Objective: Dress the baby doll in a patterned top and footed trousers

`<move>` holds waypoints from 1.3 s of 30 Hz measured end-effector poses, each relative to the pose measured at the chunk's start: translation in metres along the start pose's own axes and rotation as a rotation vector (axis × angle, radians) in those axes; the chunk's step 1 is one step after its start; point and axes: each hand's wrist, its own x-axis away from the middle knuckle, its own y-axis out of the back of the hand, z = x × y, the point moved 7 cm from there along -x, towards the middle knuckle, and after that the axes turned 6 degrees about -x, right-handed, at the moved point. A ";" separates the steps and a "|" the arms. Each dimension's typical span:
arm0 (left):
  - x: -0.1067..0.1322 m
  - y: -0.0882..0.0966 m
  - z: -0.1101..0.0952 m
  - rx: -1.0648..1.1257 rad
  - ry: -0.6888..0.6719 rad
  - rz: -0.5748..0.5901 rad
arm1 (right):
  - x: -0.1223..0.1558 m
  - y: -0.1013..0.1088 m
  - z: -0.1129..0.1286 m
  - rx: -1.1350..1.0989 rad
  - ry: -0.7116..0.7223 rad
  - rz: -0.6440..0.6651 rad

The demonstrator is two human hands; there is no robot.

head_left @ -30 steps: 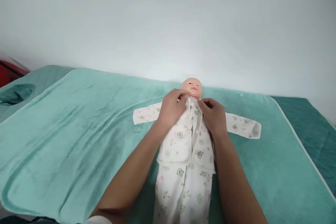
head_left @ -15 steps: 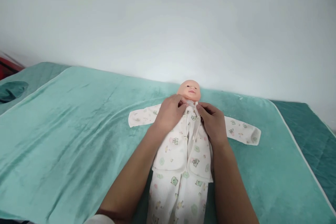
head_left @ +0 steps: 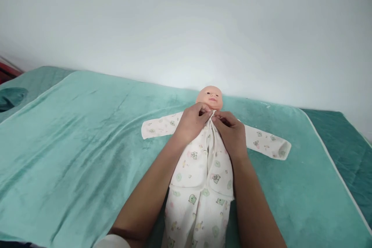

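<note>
A baby doll [head_left: 209, 96] lies face up, dressed in a white printed jacket [head_left: 188, 166] and matching trousers [head_left: 181, 213]. Just under its chin, my left hand [head_left: 193, 122] pinches one front edge of the jacket's collar. My right hand [head_left: 231, 130] pinches the opposite edge, and the two edges meet between my fingertips. Below my hands the jacket front hangs slightly apart down the middle. Both sleeves stretch out sideways, the left one beyond my left hand and the right one beyond my right wrist. My fingers hide whatever fastening is at the neck.
A light green blanket [head_left: 95, 143] with a pale edge lies under the doll, over a darker green quilted cover [head_left: 334, 135]. Behind the doll's head rises a white wall [head_left: 174, 35]. Something red [head_left: 8, 73] shows at the far left edge.
My right hand has moved left toward my left hand, drawing its collar edge across. The collar edges, apart before, now come together. The view has tilted a little.
</note>
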 end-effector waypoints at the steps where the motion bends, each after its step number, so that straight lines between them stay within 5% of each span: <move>1: 0.000 0.000 0.001 0.007 -0.004 0.006 | 0.000 0.000 0.000 0.002 -0.007 0.010; 13: 0.005 -0.004 0.004 0.085 0.003 0.089 | -0.001 -0.006 -0.003 0.089 -0.143 0.178; 31: 0.011 -0.001 0.012 0.086 0.059 0.062 | -0.003 0.001 -0.006 0.160 -0.121 0.240; 39: 0.017 0.005 0.007 -0.134 -0.086 0.034 | 0.000 0.000 0.016 0.326 0.160 0.261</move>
